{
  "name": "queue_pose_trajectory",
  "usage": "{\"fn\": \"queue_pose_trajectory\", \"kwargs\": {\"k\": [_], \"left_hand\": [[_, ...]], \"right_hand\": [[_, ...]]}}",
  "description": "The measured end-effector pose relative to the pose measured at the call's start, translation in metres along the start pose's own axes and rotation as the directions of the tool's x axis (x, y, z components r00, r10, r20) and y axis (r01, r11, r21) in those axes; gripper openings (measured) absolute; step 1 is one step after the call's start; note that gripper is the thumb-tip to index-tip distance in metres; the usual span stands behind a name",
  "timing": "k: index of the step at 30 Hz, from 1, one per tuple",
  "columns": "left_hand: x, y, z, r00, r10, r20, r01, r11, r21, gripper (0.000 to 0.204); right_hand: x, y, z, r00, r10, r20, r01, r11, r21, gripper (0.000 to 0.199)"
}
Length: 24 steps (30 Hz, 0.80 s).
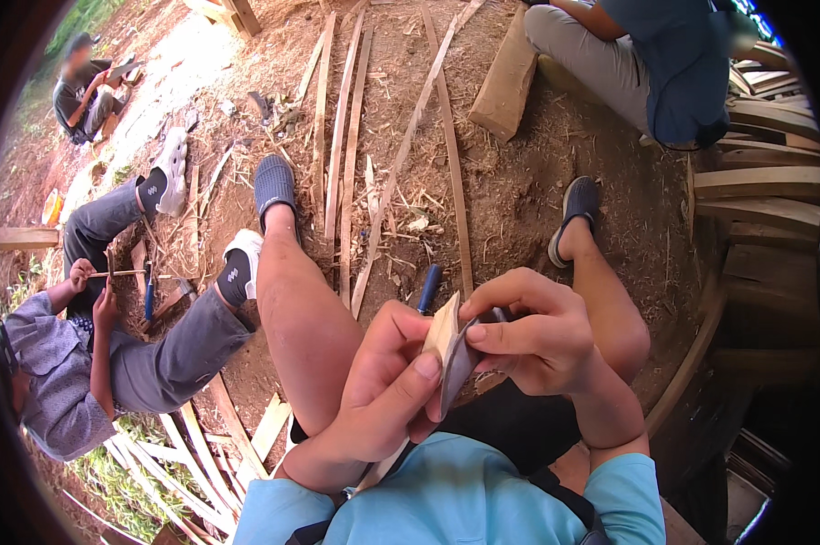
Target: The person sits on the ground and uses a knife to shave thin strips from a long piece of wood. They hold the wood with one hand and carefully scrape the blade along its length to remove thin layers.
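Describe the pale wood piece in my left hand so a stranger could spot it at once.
Start at the light-blue shirt, bottom centre; above it is the left hand. The pale wood piece pokes up from its grip. Unlike the wooden strips on the ground, it's held, beside the grey sheet in the right hand.

Near centre on my remote feed, a wood piece sits between left hand and right hand; beyond, strips lie on the ground, a block far right, planks right, a co-worker left.
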State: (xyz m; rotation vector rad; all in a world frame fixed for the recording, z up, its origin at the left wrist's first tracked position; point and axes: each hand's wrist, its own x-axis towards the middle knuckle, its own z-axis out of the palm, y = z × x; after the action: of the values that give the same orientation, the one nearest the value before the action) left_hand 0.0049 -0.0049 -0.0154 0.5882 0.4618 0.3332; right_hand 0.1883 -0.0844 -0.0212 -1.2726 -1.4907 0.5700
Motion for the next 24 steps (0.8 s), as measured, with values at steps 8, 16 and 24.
{"fn": "queue_pose_trajectory", "kwargs": {"k": [8, 16, 24], "left_hand": [[0.004, -0.004, 0.007, 0.991, 0.131, 0.035, -0.135, 0.973, 0.189, 0.022], [-0.006, 0.0, 0.014, 0.999, -0.014, -0.039, 0.023, 0.969, 0.247, 0.019], [-0.021, 0.002, 0.0, 0.992, 0.063, -0.107, -0.032, 0.963, 0.268, 0.02]], "right_hand": [[-0.006, 0.011, 0.01, 0.929, -0.196, -0.315, 0.069, 0.925, -0.374, 0.027], [-0.003, 0.01, -0.006, 0.921, -0.209, -0.328, 0.098, 0.941, -0.324, 0.023], [-0.012, 0.0, 0.024, 0.994, -0.072, -0.078, 0.067, 0.996, -0.065, 0.026]]}}
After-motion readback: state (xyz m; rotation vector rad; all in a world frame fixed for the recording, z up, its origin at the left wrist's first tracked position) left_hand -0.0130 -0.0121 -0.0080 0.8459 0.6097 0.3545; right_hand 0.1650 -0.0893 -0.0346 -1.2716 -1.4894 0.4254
